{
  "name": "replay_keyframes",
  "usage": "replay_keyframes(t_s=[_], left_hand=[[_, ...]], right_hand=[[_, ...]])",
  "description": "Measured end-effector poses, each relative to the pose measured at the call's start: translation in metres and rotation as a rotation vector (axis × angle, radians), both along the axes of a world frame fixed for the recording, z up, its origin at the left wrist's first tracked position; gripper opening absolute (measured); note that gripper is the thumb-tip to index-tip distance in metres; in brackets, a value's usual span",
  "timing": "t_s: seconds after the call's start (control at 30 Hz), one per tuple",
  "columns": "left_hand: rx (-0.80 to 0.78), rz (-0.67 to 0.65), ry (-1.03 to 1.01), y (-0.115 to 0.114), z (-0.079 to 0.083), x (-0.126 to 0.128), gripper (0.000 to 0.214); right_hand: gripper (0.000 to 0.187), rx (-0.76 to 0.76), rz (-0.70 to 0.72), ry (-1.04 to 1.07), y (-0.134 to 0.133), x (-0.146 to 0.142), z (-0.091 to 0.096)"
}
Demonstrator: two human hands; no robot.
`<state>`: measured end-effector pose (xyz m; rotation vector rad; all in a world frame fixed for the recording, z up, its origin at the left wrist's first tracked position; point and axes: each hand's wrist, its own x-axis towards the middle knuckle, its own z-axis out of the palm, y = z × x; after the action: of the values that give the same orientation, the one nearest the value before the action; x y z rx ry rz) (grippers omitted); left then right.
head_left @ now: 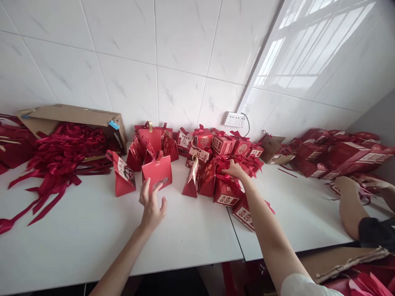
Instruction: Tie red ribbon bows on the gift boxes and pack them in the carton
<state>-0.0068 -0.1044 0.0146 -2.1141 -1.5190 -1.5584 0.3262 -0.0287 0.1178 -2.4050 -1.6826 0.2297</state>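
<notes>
My left hand [152, 202] is open, its fingers spread and bent, in front of a red triangular gift box [156, 167] that stands upright with a small loop on top. I cannot tell whether the fingertips touch it. Further right, my right hand [234, 169] reaches down with fingers closed at the ribbon top of a red gift box [226, 198] with a white printed label; its fingertips are partly hidden among ribbons. Against that box stand two triangular boxes, one a red candy box [207, 181]. Another labelled box [243, 214] lies in front, partly behind my right forearm.
An open cardboard box [72, 111] spills dark red ribbons [61, 152] at left. More red boxes [224, 144] crowd the wall below a power strip [234, 119]. At far right, a co-worker's hands [375, 185] work beside stacked red boxes [345, 154]. A seam splits the white table [185, 230].
</notes>
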Motion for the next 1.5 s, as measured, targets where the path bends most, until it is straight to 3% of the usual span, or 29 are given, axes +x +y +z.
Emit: replay_keyframes(t_s=[0.07, 0.17, 0.23, 0.3, 0.37, 0.43, 0.5, 0.57, 0.63, 0.7, 0.83, 0.9, 1.0, 1.07, 1.13, 1.2, 1.27, 1.37, 1.5], left_hand=[[-0.02, -0.073, -0.01, -0.011, 0.003, 0.003, 0.037], [-0.087, -0.184, -0.102, -0.022, 0.009, 0.006, 0.034], [-0.163, -0.275, -0.205, -0.029, 0.016, 0.01, 0.032], [-0.286, -0.382, -0.317, -0.036, 0.027, 0.016, 0.032], [-0.425, -0.499, -0.415, -0.045, 0.042, 0.022, 0.037], [-0.495, -0.621, -0.494, -0.055, 0.06, 0.028, 0.044], [-0.483, -0.722, -0.562, -0.064, 0.076, 0.031, 0.049], [-0.443, -0.777, -0.609, -0.071, 0.089, 0.03, 0.052], [-0.42, -0.782, -0.645, -0.073, 0.094, 0.023, 0.051], [-0.407, -0.736, -0.724, -0.07, 0.092, 0.013, 0.041], [-0.43, -0.554, -0.989, -0.056, 0.07, -0.009, 0.036], [-0.523, -0.487, -0.95, -0.056, 0.055, -0.014, 0.04], [-0.699, -0.454, -0.756, -0.067, 0.037, -0.011, 0.041], [-0.73, -0.427, -0.682, -0.077, 0.033, -0.007, 0.043], [-0.68, -0.36, -0.607, -0.084, 0.035, -0.005, 0.044], [-0.587, -0.308, -0.47, -0.083, 0.043, -0.005, 0.04], [-0.489, -0.326, -0.283, -0.075, 0.053, -0.004, 0.034], [-0.46, -0.478, -0.029, -0.061, 0.067, 0.0, 0.023], [-0.598, -0.587, 0.103, -0.054, 0.075, 0.007, 0.01]], right_hand=[[0.075, 0.101, -0.052, 0.019, -0.012, 0.007, 0.015], [0.079, 0.394, -0.112, 0.131, -0.046, 0.011, 0.039], [0.07, 0.734, -0.043, 0.517, -0.075, 0.003, 0.047], [0.055, 0.851, 0.055, 0.929, -0.103, -0.018, 0.045], [0.05, 0.762, 0.089, 1.292, -0.125, -0.048, 0.036], [0.046, 0.531, 0.113, 1.564, -0.141, -0.078, 0.023], [0.043, 0.264, 0.135, 1.767, -0.152, -0.103, 0.011], [0.045, 0.106, 0.154, 1.873, -0.16, -0.117, 0.0], [0.051, 0.118, 0.187, 1.835, -0.166, -0.122, -0.006], [0.056, 0.196, 0.287, 1.649, -0.168, -0.121, -0.01], [0.064, 0.257, 0.669, 0.905, -0.165, -0.122, -0.015], [0.065, 0.228, 0.803, 0.613, -0.163, -0.125, -0.023], [0.073, 0.206, 0.855, 0.571, -0.167, -0.126, -0.042], [0.077, 0.29, 0.789, 0.74, -0.174, -0.123, -0.053], [0.064, 0.437, 0.586, 0.911, -0.182, -0.12, -0.058], [0.048, 0.491, 0.337, 0.917, -0.19, -0.12, -0.056], [0.039, 0.41, 0.207, 0.806, -0.196, -0.125, -0.05], [0.028, 0.295, 0.225, 0.706, -0.202, -0.136, -0.042], [0.024, 0.25, 0.209, 0.78, -0.202, -0.144, -0.04]])
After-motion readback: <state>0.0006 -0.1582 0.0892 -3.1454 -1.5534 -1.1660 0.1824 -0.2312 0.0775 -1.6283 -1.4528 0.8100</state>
